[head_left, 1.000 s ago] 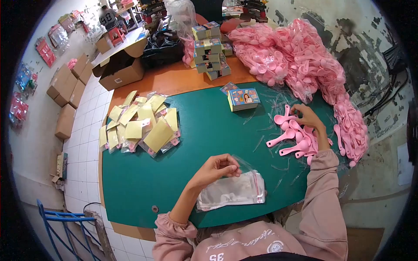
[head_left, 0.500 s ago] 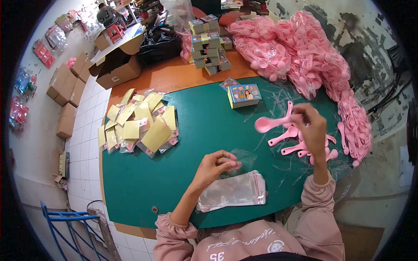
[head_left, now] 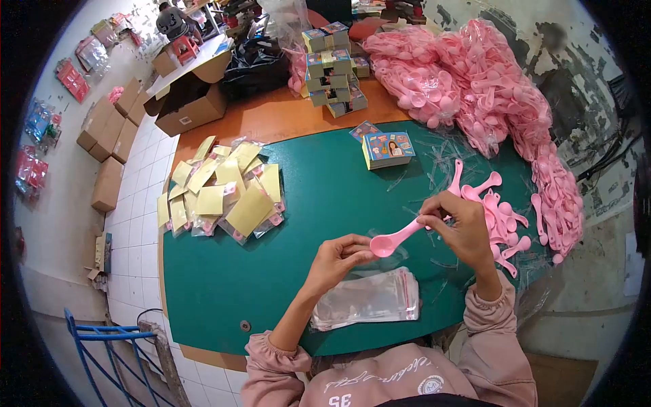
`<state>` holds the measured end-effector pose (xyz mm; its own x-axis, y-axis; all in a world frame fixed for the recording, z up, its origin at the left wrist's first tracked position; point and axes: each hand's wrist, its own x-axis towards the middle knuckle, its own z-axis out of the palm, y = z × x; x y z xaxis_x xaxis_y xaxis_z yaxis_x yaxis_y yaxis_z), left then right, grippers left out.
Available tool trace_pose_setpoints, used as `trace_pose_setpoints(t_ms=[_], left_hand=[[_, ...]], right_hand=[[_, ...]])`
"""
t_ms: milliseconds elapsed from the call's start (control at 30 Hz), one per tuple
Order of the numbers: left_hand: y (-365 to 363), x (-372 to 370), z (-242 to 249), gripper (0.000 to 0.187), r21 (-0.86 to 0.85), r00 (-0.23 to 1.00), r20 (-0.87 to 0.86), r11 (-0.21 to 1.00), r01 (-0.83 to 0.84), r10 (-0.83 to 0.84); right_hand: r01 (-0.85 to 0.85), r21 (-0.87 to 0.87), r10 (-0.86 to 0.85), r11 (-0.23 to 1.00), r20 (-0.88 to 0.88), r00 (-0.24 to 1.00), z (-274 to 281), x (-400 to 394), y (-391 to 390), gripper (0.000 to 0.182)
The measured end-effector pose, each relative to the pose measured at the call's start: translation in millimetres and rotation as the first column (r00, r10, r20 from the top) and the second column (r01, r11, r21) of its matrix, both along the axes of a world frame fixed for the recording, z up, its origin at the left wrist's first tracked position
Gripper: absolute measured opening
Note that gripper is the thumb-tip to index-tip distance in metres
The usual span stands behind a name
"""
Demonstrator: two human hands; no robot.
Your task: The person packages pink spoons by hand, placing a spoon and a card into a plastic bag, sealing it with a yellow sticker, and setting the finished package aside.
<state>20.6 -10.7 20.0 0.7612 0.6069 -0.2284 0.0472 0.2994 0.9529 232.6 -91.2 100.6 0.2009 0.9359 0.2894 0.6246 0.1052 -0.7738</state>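
My right hand (head_left: 462,229) pinches a pink plastic spoon (head_left: 404,236) by its handle end, with the bowl pointing left. That bowl is right at the fingertips of my left hand (head_left: 339,261). Between those left fingers is a clear plastic bag (head_left: 395,256), partly hidden behind the spoon. Below both hands lies a stack of clear plastic bags (head_left: 363,298). Loose pink spoons (head_left: 500,218) are scattered on the green table mat (head_left: 325,183), just right of my right hand.
Filled bags with yellow cards (head_left: 227,193) are heaped at the left. A stack of printed cards (head_left: 388,150) stands at the back, with more card bundles (head_left: 330,71) behind. Large bags of pink spoons (head_left: 468,81) line the right side. A person (head_left: 178,24) sits far off.
My right hand has brought the spoon left and down from the loose spoons to the left hand. My left hand stays nearly in place with the bag.
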Motion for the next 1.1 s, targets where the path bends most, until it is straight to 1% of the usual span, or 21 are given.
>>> trace_pose_setpoints(t_ms=[133,200,233,300,333,400,433,467,533,567,600,667,733,800,833,900,967,1000,1033,1067,1100], left_hand=[[-4,5,2,0.026,0.058,1.000,0.010,0.998,-0.009,0.009],[-6,7,0,0.026,0.097,0.998,0.054,0.995,0.013,-0.019],[-8,9,0,0.026,0.098,0.998,0.054,0.995,0.015,-0.021],[-12,12,1,0.025,0.110,0.992,0.119,0.993,-0.044,0.031],[-8,9,2,0.025,0.113,0.992,0.119,0.993,-0.045,0.032],[2,-3,2,0.026,0.323,0.981,-0.175,0.937,0.134,-0.080],[5,-5,-3,0.029,0.264,0.979,-0.147,0.949,0.174,-0.138],[7,-8,-3,0.029,0.266,0.979,-0.146,0.948,0.175,-0.139],[9,-8,2,0.034,0.231,0.952,-0.183,0.931,0.284,-0.246],[8,-7,5,0.034,0.231,0.952,-0.181,0.931,0.284,-0.246],[5,-6,9,0.034,0.221,0.968,-0.125,0.945,0.240,-0.217],[0,-1,14,0.034,0.211,0.980,-0.069,0.957,0.199,-0.189],[-6,4,18,0.032,0.077,0.994,0.076,0.995,0.069,-0.075],[-8,8,21,0.034,0.054,0.995,0.086,0.998,0.039,-0.044],[-8,9,22,0.035,0.026,0.995,0.095,1.000,0.009,-0.012],[-5,9,28,0.036,0.051,0.989,0.143,0.998,0.027,-0.034],[-5,5,41,0.038,0.072,0.980,0.190,0.997,0.042,-0.055],[-6,1,51,0.040,0.029,0.972,0.233,1.000,0.000,-0.007],[-4,-1,57,0.042,-0.016,0.961,0.275,0.999,-0.038,0.041],[0,-3,56,0.042,-0.015,0.960,0.278,0.999,-0.033,0.035],[6,-5,53,0.043,0.011,0.973,0.223,0.998,-0.066,0.061]], right_hand=[[-0.071,-0.027,0.071,0.997,0.032,0.997,-2,-8,4,0.014],[-0.203,-0.124,0.207,0.971,0.026,0.978,-3,-11,7,0.014],[-0.201,-0.122,0.206,0.972,0.026,0.978,-4,-14,9,0.014],[-0.300,-0.173,0.291,0.938,-0.079,0.954,-7,-20,12,0.014],[-0.301,-0.170,0.292,0.938,-0.078,0.953,-8,-21,12,0.014],[-0.122,-0.144,0.065,0.982,-0.347,0.935,-11,-23,12,0.015],[-0.123,-0.144,0.067,0.982,-0.346,0.936,-13,-23,11,0.015],[-0.116,-0.101,0.077,0.988,-0.330,0.941,-14,-22,10,0.015],[-0.105,-0.059,0.081,0.993,-0.311,0.947,-16,-22,8,0.016],[-0.092,-0.014,0.086,0.996,-0.248,0.965,-16,-24,7,0.015],[-0.083,0.033,0.088,0.996,-0.184,0.979,-17,-26,6,0.015],[-0.071,0.027,0.075,0.997,-0.191,0.979,-16,-30,4,0.013],[-0.056,0.022,0.059,0.998,-0.199,0.978,-16,-31,3,0.011],[-0.228,0.038,0.227,0.973,0.026,0.974,-16,-30,3,0.009],[-0.227,0.038,0.227,0.973,0.028,0.974,-15,-27,2,0.009],[-0.385,0.016,0.382,0.923,0.101,0.919,-7,-13,4,0.014],[-0.350,-0.047,0.343,0.936,-0.119,0.932,21,13,0,0.015],[-0.367,-0.016,0.352,0.930,-0.250,0.902,27,34,-1,0.017],[-0.382,0.012,0.363,0.924,-0.336,0.869,25,59,0,0.016],[-0.389,-0.002,0.356,0.921,-0.399,0.845,25,81,4,0.012],[-0.167,-0.166,0.136,0.972,-0.184,0.974,26,91,13,0.012]])
